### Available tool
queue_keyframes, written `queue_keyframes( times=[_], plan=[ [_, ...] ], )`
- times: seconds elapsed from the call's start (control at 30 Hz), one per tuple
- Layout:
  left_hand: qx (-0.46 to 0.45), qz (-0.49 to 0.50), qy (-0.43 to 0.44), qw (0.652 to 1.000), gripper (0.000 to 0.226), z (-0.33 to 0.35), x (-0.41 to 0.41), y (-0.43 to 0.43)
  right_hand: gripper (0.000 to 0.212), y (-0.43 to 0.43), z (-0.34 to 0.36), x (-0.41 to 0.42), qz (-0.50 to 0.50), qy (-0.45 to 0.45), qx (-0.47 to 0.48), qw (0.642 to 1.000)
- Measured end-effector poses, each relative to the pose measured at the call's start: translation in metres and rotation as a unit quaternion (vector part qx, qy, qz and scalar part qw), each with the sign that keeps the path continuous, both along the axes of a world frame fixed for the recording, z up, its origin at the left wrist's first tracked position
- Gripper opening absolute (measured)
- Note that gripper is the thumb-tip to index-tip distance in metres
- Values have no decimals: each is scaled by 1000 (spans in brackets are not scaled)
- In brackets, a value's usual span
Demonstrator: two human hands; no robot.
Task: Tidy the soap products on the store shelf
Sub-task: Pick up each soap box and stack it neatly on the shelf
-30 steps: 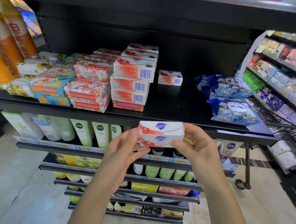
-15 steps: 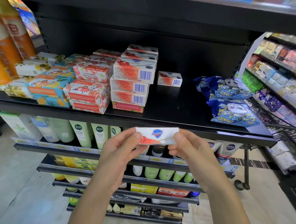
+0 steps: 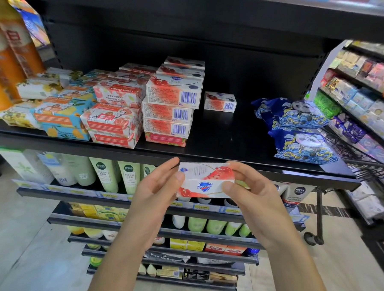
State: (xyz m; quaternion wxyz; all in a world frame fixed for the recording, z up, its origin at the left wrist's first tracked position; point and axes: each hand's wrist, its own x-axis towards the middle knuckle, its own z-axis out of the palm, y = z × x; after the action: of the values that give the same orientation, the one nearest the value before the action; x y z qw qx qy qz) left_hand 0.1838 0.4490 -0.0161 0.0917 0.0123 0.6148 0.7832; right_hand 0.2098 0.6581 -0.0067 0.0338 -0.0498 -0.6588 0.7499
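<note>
Two hands pinching a white-and-red cardboard soap box (image 3: 204,182) by its ends, left hand (image 3: 158,189) at nine o'clock, right hand (image 3: 252,193) at three, before the black metal shelf (image 3: 229,145) edge, matching stacked boxes (image 3: 172,106) beyond at eleven, lone box (image 3: 220,102) at twelve.

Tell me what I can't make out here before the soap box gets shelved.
Head view:
- Ends of the soap box: covered by the left hand and right hand.
- The orange bottles: blurred, cut by the left edge.
- The price tags: too small, blurred.
- Boxes behind the red stack: hidden by it.
</note>
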Motion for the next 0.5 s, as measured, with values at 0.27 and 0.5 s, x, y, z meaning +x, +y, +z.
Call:
queue_keyframes(
  times=[0.27,0.5],
  plan=[
    [52,14,-46,998,51,3,1,3,67,4,-2,2,54,74,17,996],
    [38,-12,-26,999,43,-3,1,-1,75,4,-4,5,70,44,26,996]
  ],
)
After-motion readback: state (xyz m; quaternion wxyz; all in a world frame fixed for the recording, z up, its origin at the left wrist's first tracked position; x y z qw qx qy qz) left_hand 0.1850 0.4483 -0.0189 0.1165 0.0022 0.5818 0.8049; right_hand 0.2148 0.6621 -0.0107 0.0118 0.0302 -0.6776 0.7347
